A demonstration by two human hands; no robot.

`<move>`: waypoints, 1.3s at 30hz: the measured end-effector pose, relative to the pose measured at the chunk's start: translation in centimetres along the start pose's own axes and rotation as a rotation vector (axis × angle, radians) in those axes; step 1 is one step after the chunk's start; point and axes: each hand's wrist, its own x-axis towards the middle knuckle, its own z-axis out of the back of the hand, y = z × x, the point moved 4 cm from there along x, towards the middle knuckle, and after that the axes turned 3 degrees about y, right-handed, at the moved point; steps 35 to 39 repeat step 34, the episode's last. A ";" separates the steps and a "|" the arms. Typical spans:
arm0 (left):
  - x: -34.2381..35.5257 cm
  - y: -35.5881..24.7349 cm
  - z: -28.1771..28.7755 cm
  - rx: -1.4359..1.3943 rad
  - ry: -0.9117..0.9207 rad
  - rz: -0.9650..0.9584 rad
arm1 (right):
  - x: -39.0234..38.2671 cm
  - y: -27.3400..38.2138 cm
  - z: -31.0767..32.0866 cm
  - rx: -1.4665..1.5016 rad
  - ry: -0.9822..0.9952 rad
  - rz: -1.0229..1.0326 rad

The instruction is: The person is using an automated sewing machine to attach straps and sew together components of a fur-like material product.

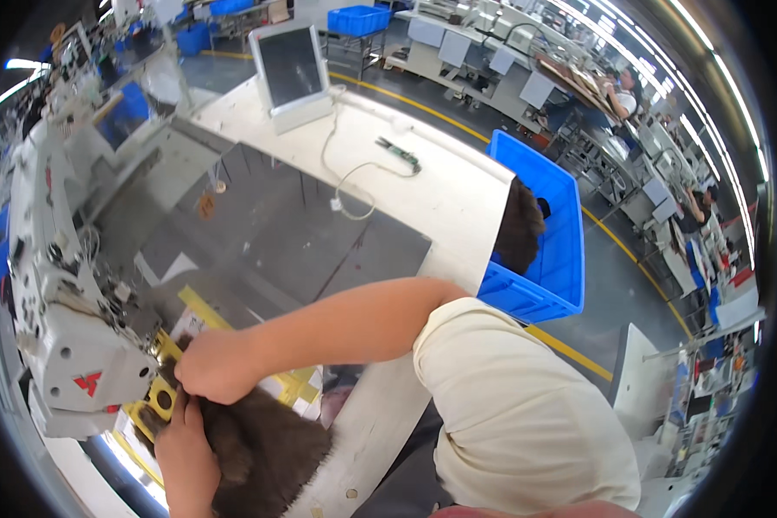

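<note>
A piece of brown furry fabric (272,453) lies at the lower left, under the head of a white sewing machine (82,354). My left hand (187,453) rests on the fur with its fingers stretched toward the yellow plate (161,395) beside the machine head. Reaching across from the right, my right hand (216,367) is closed, its fingertips on the fur's far edge close to the plate. The curled fingers mostly hide what they pinch. The two hands nearly touch each other.
A white table (432,198) carries a tablet-like screen (292,69), a cable and small green-handled snips (397,154). Right of it stands a blue bin (561,216) with brown fur (520,229) inside. Yellow strips (298,386) lie behind my hands. Two people sit at far workstations.
</note>
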 end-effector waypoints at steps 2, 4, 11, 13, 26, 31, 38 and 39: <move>0.0 -0.6 -0.2 -0.013 -0.045 0.004 | 0.0 0.8 0.1 -0.040 -0.018 -0.011; 0.0 -1.7 0.2 -0.098 -0.211 0.047 | -0.5 1.2 0.6 -0.072 -0.035 -0.030; -1.6 -4.4 -0.7 -0.129 -0.194 -0.068 | -5.4 1.1 1.3 0.007 -0.110 -0.085; -2.3 -6.2 -0.5 -0.183 -0.283 -0.141 | -7.5 0.3 1.4 0.082 -0.106 -0.128; -0.2 -7.7 -3.3 -0.383 -0.517 -0.148 | -17.6 0.6 3.8 0.807 -0.437 -0.781; -2.9 -8.1 -2.1 -0.499 -0.540 -0.161 | -17.4 -0.5 0.7 1.395 -0.424 -0.852; -4.5 -9.4 -1.3 -0.468 -0.734 -0.335 | -17.0 -0.4 -0.7 1.426 -0.307 -0.818; -4.5 -9.4 -1.3 -0.468 -0.734 -0.335 | -17.0 -0.4 -0.7 1.426 -0.307 -0.818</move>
